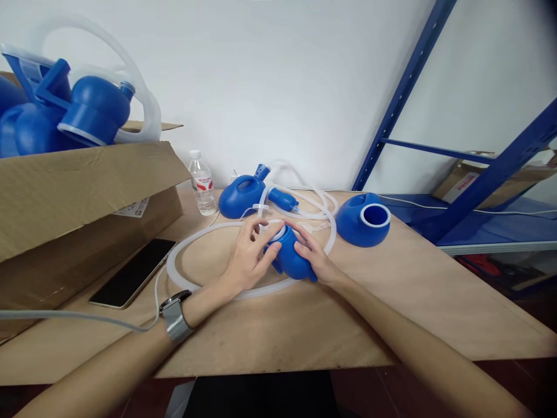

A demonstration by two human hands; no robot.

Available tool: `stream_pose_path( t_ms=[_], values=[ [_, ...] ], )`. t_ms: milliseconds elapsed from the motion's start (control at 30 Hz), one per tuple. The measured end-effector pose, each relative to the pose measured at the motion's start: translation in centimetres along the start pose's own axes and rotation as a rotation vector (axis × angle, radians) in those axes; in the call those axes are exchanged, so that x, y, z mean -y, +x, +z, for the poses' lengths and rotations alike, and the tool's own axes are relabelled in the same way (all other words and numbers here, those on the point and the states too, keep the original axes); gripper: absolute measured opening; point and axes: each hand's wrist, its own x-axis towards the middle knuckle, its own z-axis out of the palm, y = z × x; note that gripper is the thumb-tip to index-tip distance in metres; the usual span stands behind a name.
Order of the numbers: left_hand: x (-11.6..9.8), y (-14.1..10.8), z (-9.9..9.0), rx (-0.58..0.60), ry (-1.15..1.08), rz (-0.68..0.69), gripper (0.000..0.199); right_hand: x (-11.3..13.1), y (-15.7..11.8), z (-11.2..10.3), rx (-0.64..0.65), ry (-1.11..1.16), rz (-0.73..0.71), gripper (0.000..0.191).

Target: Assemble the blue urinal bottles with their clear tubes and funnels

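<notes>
In the head view, a round blue plastic container (pixel 292 261) is tilted over the middle of the table. A white ring (pixel 278 233) sits at its mouth. My right hand (pixel 314 255) grips the container from the right, thumb on its side and fingertips at the ring. My left hand (pixel 252 254) is curled at the mouth from the left, fingers on the white ring and thumb against the blue rim. A clear hose (pixel 183 249) loops on the table around and behind both hands. The container's underside is partly hidden.
Behind lie a blue jug with a handle (pixel 239 200) and a small blue bottle-shaped part (pixel 282 199). To the right stands another blue container (pixel 361 223). On the left are a water bottle (pixel 202 186), a phone (pixel 134 273) and a cardboard box (pixel 87 180) of blue containers. Blue shelving (pixel 400 87) stands right.
</notes>
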Motion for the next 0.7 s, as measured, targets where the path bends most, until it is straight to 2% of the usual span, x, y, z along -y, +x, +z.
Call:
stream_pose_path(
  t_ms=[167,400,567,700],
  values=[
    [0.0,-0.2,0.1,0.028,0.007,0.099,0.057,0.3,-0.3,1.1,-0.014,-0.091,-0.134,0.081],
    [0.0,-0.6,0.5,0.049,-0.133,0.136,0.068,-0.4,-0.2,0.8,-0.019,-0.186,-0.228,0.093],
    [0.2,-0.6,0.3,-0.023,-0.083,0.162,0.059,0.4,0.4,2.3,-0.056,-0.244,-0.265,0.083],
    [0.6,-0.1,0.3,-0.128,-0.026,0.137,0.051,0.9,2.2,4.5,-0.086,-0.261,-0.348,0.068]
  ],
)
